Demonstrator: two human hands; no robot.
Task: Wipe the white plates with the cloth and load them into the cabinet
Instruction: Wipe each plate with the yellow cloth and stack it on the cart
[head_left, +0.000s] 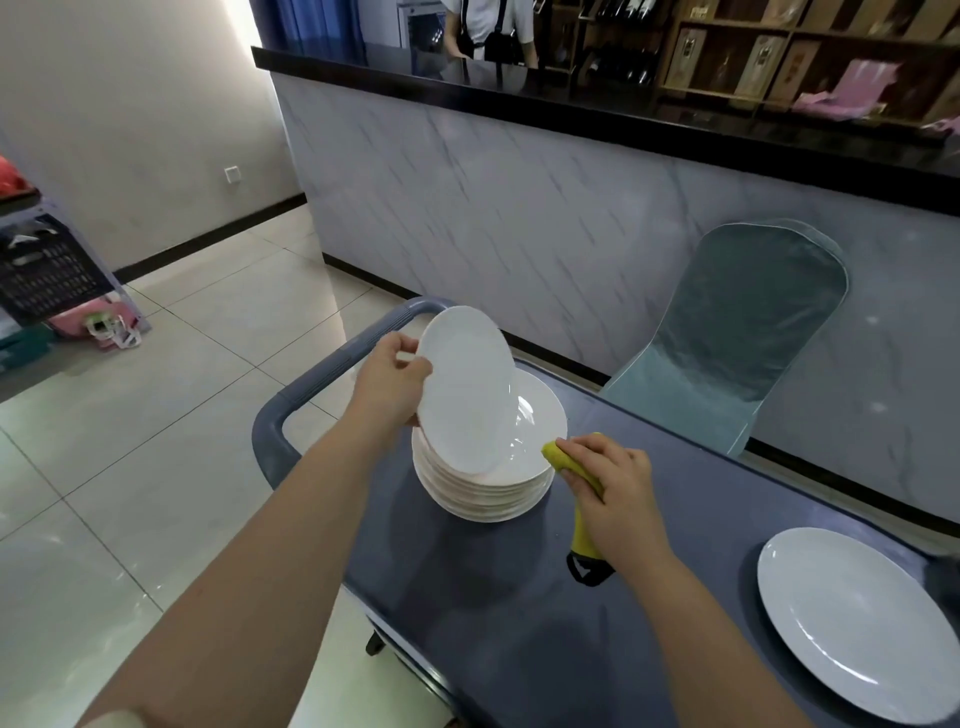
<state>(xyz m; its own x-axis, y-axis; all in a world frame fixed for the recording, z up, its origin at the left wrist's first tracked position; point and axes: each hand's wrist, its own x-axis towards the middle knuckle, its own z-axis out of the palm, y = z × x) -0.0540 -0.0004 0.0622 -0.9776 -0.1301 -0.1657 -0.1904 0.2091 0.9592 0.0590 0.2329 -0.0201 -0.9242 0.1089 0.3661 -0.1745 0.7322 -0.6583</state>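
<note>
While its left rim is being gripped by the left hand (397, 376), a white plate (465, 389) is being held tilted just above the stack of plates (488, 488) on the grey cart (467, 597). Just right of the stack, the yellow cloth (584, 540) is being clutched in the right hand (615, 488). For a clean wipe, the plate should be steadied firmly while the cloth is being swept across face and rim, clear of the stack. A larger plate (857, 623) is lying well apart, far right; no cabinet is being shown.
</note>
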